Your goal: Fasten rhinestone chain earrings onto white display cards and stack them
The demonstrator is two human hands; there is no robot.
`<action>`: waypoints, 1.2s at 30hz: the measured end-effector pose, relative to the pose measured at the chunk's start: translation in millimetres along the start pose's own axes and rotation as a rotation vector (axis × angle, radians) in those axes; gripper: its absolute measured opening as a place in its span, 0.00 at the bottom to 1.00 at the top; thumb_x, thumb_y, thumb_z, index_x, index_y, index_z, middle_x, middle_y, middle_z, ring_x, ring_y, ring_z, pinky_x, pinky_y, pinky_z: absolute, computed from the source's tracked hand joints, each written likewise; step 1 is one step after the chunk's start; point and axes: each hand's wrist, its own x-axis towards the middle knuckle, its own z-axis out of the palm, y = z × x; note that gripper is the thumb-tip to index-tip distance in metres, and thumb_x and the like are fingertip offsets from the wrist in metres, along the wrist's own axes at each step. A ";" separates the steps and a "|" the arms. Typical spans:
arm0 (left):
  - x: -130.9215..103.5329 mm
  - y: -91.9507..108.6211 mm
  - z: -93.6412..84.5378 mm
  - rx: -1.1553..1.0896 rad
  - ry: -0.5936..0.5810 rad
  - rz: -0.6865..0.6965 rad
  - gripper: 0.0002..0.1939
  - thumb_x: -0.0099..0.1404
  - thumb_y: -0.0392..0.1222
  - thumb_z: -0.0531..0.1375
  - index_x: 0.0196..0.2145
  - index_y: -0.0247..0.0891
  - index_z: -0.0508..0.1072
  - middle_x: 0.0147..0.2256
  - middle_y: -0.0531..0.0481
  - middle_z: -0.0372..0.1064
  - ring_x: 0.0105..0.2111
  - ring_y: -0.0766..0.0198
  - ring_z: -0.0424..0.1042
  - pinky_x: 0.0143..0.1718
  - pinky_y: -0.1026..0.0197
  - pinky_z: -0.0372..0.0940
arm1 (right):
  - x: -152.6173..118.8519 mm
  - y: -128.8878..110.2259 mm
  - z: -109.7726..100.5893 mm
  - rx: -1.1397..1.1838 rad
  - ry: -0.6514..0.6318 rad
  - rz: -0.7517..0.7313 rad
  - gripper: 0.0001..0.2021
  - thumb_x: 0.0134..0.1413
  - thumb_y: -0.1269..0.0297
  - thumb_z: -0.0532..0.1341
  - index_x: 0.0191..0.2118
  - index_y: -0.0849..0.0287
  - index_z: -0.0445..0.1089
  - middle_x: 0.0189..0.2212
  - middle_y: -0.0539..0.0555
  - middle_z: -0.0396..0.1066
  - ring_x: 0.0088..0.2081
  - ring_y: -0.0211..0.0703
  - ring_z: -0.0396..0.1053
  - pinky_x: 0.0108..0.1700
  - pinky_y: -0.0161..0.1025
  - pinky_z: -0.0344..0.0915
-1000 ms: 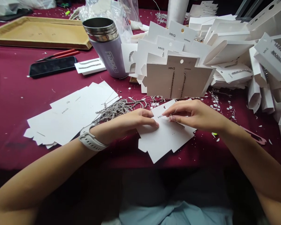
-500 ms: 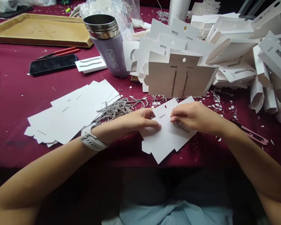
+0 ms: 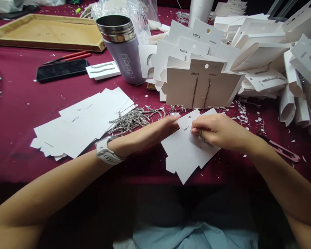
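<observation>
A white MNG earring card (image 3: 187, 152) lies at a slant on the table in front of me. My right hand (image 3: 209, 128) is closed in a pinch over its upper right part. From those fingers a thin sparkling chain earring (image 3: 206, 141) trails across the card; its pinched end is hidden. My left hand (image 3: 159, 130), with a white watch on its wrist, is turned edge-on at the card's upper left edge. Its thumb is stretched away from the card face, and the other fingers are mostly hidden, seemingly under the edge.
Loose sparkling chains (image 3: 133, 119) lie beside stacked flat cards (image 3: 80, 122) on the left. Behind stand a purple tumbler (image 3: 124, 58), a phone (image 3: 62, 70) and a yellow tray (image 3: 46, 33). Folded earring cards (image 3: 180, 88) crowd the back right; a pink-handled tool (image 3: 285, 151) lies at right.
My left hand has rotated edge-on, its thumb lifting off the card face towards the upper edge. The card has shifted slightly right. My right hand keeps its pinch.
</observation>
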 end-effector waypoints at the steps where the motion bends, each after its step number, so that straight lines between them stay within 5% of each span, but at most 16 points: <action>1: 0.3 -1.0 0.1 -0.163 -0.030 0.002 0.28 0.66 0.49 0.34 0.37 0.35 0.71 0.32 0.46 0.73 0.33 0.63 0.72 0.34 0.61 0.67 | -0.6 -1.5 -0.4 -0.015 0.004 0.001 0.11 0.54 0.67 0.50 0.24 0.58 0.63 0.25 0.49 0.67 0.27 0.35 0.59 0.29 0.33 0.51; 3: 0.5 -3.1 0.6 -0.516 -0.114 -0.025 0.25 0.65 0.44 0.37 0.37 0.34 0.71 0.32 0.46 0.73 0.33 0.63 0.72 0.36 0.61 0.66 | -2.1 -4.4 -1.1 -0.043 0.012 -0.006 0.11 0.54 0.66 0.50 0.22 0.59 0.60 0.23 0.49 0.65 0.26 0.34 0.57 0.28 0.33 0.50; 6: -0.6 -4.4 3.3 -0.664 -0.128 -0.051 0.13 0.59 0.36 0.49 0.37 0.36 0.71 0.29 0.51 0.72 0.29 0.67 0.71 0.33 0.65 0.66 | -4.5 -7.3 -0.9 -0.068 0.047 -0.026 0.13 0.55 0.65 0.49 0.22 0.59 0.59 0.23 0.49 0.65 0.25 0.34 0.57 0.28 0.33 0.49; 9: -2.1 -3.3 9.1 -0.625 -0.130 -0.065 0.14 0.53 0.31 0.58 0.39 0.38 0.70 0.29 0.54 0.72 0.28 0.69 0.71 0.29 0.69 0.65 | -5.7 -7.6 0.3 -0.083 0.044 -0.091 0.13 0.56 0.63 0.50 0.23 0.59 0.61 0.23 0.50 0.65 0.25 0.34 0.57 0.28 0.33 0.49; 14: -1.3 -1.6 17.3 -0.432 -0.023 -0.095 0.11 0.54 0.31 0.59 0.37 0.37 0.71 0.28 0.55 0.72 0.28 0.69 0.71 0.29 0.68 0.66 | -4.5 -6.5 1.8 -0.078 -0.010 -0.206 0.15 0.57 0.62 0.50 0.21 0.60 0.60 0.20 0.48 0.61 0.22 0.32 0.53 0.26 0.33 0.47; 20: -1.2 -4.0 15.3 -0.283 -0.035 0.076 0.07 0.56 0.32 0.58 0.35 0.36 0.73 0.32 0.55 0.73 0.33 0.68 0.71 0.35 0.68 0.65 | -8.2 -2.6 -5.5 0.078 0.000 -0.310 0.12 0.55 0.63 0.53 0.22 0.59 0.63 0.20 0.48 0.62 0.23 0.31 0.56 0.26 0.32 0.51; 23: -2.2 -5.9 15.9 -0.233 -0.074 0.160 0.11 0.56 0.32 0.58 0.38 0.38 0.73 0.37 0.54 0.73 0.40 0.66 0.71 0.38 0.68 0.64 | -7.2 1.0 -11.4 0.342 0.123 -0.307 0.02 0.51 0.67 0.57 0.32 0.58 0.66 0.24 0.48 0.66 0.27 0.33 0.62 0.29 0.33 0.57; 26: -3.0 -7.8 18.1 -0.224 -0.114 0.241 0.12 0.58 0.32 0.58 0.41 0.38 0.73 0.39 0.53 0.73 0.42 0.65 0.70 0.40 0.66 0.64 | 4.3 1.3 -17.5 0.505 0.326 -0.207 0.07 0.47 0.74 0.53 0.31 0.56 0.65 0.26 0.48 0.65 0.28 0.35 0.62 0.31 0.35 0.59; 31: -4.7 -7.9 18.3 -0.145 -0.188 0.326 0.12 0.61 0.33 0.55 0.43 0.37 0.71 0.40 0.52 0.73 0.44 0.65 0.69 0.44 0.64 0.64 | 47.3 -16.8 -28.2 0.235 0.279 -0.235 0.08 0.43 0.72 0.51 0.18 0.59 0.60 0.20 0.49 0.60 0.24 0.34 0.56 0.27 0.36 0.54; 36: -4.2 -8.0 16.5 -0.105 -0.217 0.317 0.11 0.61 0.34 0.54 0.41 0.34 0.71 0.41 0.50 0.71 0.42 0.66 0.69 0.43 0.66 0.64 | 96.3 -47.5 -20.7 -0.344 -0.056 -0.172 0.08 0.49 0.66 0.54 0.34 0.57 0.68 0.29 0.52 0.69 0.26 0.36 0.60 0.25 0.36 0.50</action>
